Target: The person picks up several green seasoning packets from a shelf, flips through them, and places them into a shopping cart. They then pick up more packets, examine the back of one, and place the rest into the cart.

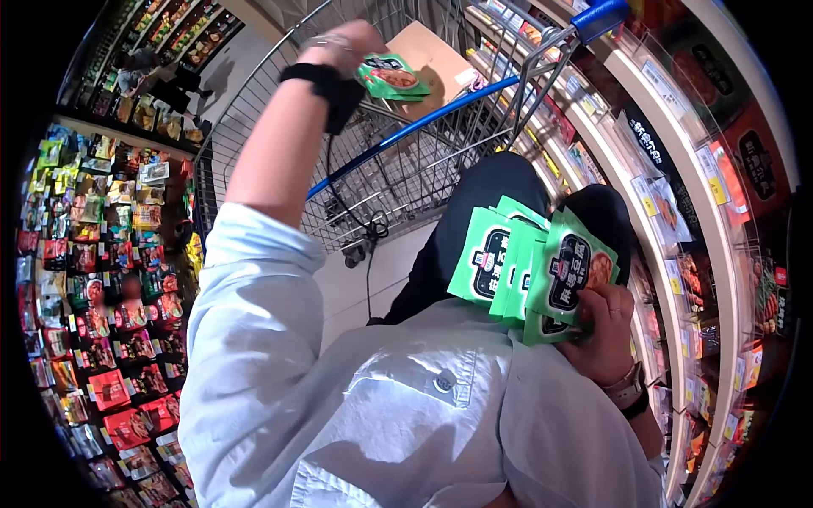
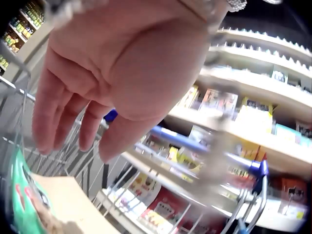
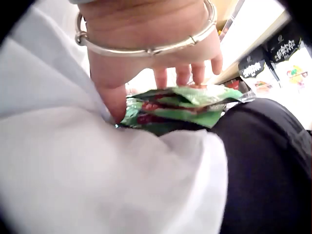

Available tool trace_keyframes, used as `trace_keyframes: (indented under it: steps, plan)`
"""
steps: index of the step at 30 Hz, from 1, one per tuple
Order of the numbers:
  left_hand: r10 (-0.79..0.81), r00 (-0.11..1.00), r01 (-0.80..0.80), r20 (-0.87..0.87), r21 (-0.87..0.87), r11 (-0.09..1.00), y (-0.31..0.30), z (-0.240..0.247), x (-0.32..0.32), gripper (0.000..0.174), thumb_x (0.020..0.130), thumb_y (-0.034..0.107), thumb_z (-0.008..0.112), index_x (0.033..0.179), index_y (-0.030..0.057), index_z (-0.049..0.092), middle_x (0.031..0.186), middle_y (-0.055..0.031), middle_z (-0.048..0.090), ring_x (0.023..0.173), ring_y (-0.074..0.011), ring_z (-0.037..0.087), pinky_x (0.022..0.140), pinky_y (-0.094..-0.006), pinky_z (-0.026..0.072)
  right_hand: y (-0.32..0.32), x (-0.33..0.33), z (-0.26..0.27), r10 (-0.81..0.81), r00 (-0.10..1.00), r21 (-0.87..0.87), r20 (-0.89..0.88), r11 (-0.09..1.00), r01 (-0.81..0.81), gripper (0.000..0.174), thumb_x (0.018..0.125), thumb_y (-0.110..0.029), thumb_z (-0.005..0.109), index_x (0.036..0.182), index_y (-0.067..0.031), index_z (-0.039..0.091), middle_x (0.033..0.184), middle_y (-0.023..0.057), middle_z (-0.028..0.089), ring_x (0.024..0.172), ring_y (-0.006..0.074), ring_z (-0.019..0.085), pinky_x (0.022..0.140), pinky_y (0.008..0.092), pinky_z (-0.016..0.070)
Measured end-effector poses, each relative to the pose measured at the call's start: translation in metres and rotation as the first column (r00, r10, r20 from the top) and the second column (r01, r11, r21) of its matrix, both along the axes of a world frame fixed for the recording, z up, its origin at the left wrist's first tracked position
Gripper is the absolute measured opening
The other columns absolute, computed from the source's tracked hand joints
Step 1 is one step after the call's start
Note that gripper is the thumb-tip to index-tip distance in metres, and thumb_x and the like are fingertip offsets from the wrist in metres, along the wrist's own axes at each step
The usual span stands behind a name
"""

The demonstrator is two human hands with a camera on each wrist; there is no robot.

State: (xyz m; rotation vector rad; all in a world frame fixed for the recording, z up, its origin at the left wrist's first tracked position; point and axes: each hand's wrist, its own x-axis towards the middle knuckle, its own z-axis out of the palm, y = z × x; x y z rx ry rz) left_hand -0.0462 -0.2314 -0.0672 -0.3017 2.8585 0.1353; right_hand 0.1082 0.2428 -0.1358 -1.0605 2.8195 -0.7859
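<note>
From my remote station I look first at the left hand (image 1: 339, 46). It is raised over the shopping cart (image 1: 406, 169), and in the left wrist view its fingers (image 2: 58, 117) hang straight and relaxed, holding nothing. A single green packet (image 1: 391, 76) is just beside this hand, inside the outline of the cart and above the cardboard box (image 1: 436, 51) that lies in the cart. In the left wrist view the same packet (image 2: 22, 204) is below the fingers and apart from them. I cannot tell if it already rests on the box or is in the air.

The right hand (image 1: 605, 326) is outside the cart, on the near side of its blue handle (image 1: 415, 127), close to the person's body. Its thumb and fingers are curled around a bundle of green packets (image 1: 525, 271), spread like a fan. In the right wrist view the fingertips (image 3: 184, 74) press on top of the bundle (image 3: 185, 107), against the pale shirt.

I judge the work to be at the beginning or middle. One packet is at the cart, and I see no other green packet in the part of the cart that is visible. Several packets are left in the right hand, so most of the moving is not yet done. Store shelves (image 1: 677, 212) stand to the right of the cart.
</note>
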Motion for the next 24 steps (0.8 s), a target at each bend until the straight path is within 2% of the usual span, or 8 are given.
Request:
trace_keyframes:
  steps: [4, 12, 14, 15, 16, 18, 22, 24]
  plan:
    - [0.15, 0.971, -0.109, 0.188, -0.214, 0.971, 0.024, -0.031, -0.017, 0.047, 0.07, 0.043, 0.059, 0.1, 0.0075, 0.061, 0.104, -0.0119, 0.06, 0.098, -0.025, 0.057, 0.08, -0.0352, 0.044, 0.012, -0.02, 0.005, 0.162, 0.968, -0.114, 0.19, 0.983, -0.143, 0.06, 0.046, -0.016, 0.077, 0.1, -0.0063, 0.051, 0.097, 0.013, 0.047, 0.09, 0.032, 0.045, 0.079, 0.0405, 0.0371]
    - [0.2, 0.964, -0.112, 0.177, -0.414, 0.903, 0.035, -0.062, -0.031, 0.034, 0.078, 0.028, 0.05, 0.107, 0.0114, 0.059, 0.112, -0.0125, 0.055, 0.11, -0.026, 0.049, 0.088, -0.0378, 0.0415, 0.031, -0.018, -0.04, -0.127, 0.957, -0.388, 0.26, 0.894, 0.224, 0.044, 0.064, -0.014, 0.066, 0.103, -0.0022, 0.049, 0.106, 0.0162, 0.045, 0.099, 0.0288, 0.045, 0.087, 0.036, 0.0345]
    - [0.344, 0.937, -0.302, 0.063, -0.353, 0.886, 0.014, -0.09, -0.041, 0.034, 0.076, 0.015, 0.057, 0.11, 0.0127, 0.058, 0.121, -0.0088, 0.049, 0.114, -0.0272, 0.045, 0.088, -0.0351, 0.0426, 0.037, -0.016, -0.058, -0.189, 0.874, -0.468, 0.448, 0.783, 0.409, 0.043, 0.066, -0.014, 0.065, 0.104, -0.0028, 0.048, 0.111, 0.0157, 0.044, 0.102, 0.0282, 0.043, 0.09, 0.0367, 0.0321]
    - [0.256, 0.938, -0.116, 0.233, -0.486, 0.866, 0.009, -0.083, -0.048, 0.036, 0.078, 0.027, 0.052, 0.109, 0.0084, 0.057, 0.114, -0.0135, 0.054, 0.108, -0.0265, 0.051, 0.087, -0.0339, 0.0428, 0.039, -0.017, -0.063, -0.194, 0.87, -0.467, 0.453, 0.78, 0.417, 0.043, 0.066, -0.014, 0.065, 0.104, -0.0028, 0.048, 0.111, 0.0157, 0.044, 0.102, 0.0282, 0.043, 0.09, 0.0367, 0.0321]
    - [0.323, 0.911, -0.212, 0.257, -0.38, 0.9, 0.027, -0.062, -0.041, 0.029, 0.077, 0.02, 0.059, 0.103, 0.0065, 0.061, 0.117, -0.0147, 0.051, 0.111, -0.0266, 0.047, 0.086, -0.0343, 0.0433, 0.04, -0.019, -0.066, -0.217, 0.884, -0.449, 0.414, 0.796, 0.406, 0.043, 0.066, -0.013, 0.064, 0.105, -0.0036, 0.048, 0.112, 0.0155, 0.043, 0.104, 0.0276, 0.042, 0.091, 0.036, 0.0317]
    - [0.82, 0.569, -0.811, -0.066, 0.117, 0.573, -0.013, -0.105, -0.058, 0.026, 0.076, 0.021, 0.061, 0.096, 0.0049, 0.062, 0.107, -0.0129, 0.057, 0.104, -0.0225, 0.053, 0.082, -0.031, 0.0446, 0.041, -0.021, -0.068, -0.237, 0.896, -0.431, 0.375, 0.812, 0.395, 0.043, 0.067, -0.013, 0.063, 0.106, -0.0043, 0.048, 0.114, 0.0152, 0.042, 0.106, 0.027, 0.041, 0.092, 0.0354, 0.0312]
    - [0.695, 0.719, -0.611, -0.007, 0.469, 0.637, -0.015, -0.097, -0.043, 0.031, 0.073, 0.019, 0.065, 0.096, -0.0008, 0.059, 0.091, -0.0109, 0.063, 0.082, -0.0205, 0.062, 0.069, -0.0316, 0.0511, 0.031, -0.017, -0.066, -0.183, 0.891, -0.489, 0.416, 0.781, 0.388, 0.045, 0.067, -0.012, 0.063, 0.109, -0.006, 0.046, 0.115, 0.0153, 0.041, 0.109, 0.0273, 0.04, 0.094, 0.0349, 0.0307]
    - [0.773, 0.62, -0.589, 0.133, 0.73, 0.346, -0.021, -0.116, -0.051, 0.028, 0.074, 0.016, 0.065, 0.095, -0.0012, 0.058, 0.084, -0.0105, 0.063, 0.071, -0.0184, 0.063, 0.058, -0.0294, 0.0521, 0.025, -0.013, -0.066, -0.108, 0.917, -0.523, 0.383, 0.793, 0.312, 0.048, 0.067, -0.012, 0.063, 0.111, -0.0064, 0.045, 0.117, 0.0159, 0.04, 0.109, 0.0288, 0.04, 0.094, 0.0358, 0.0312]
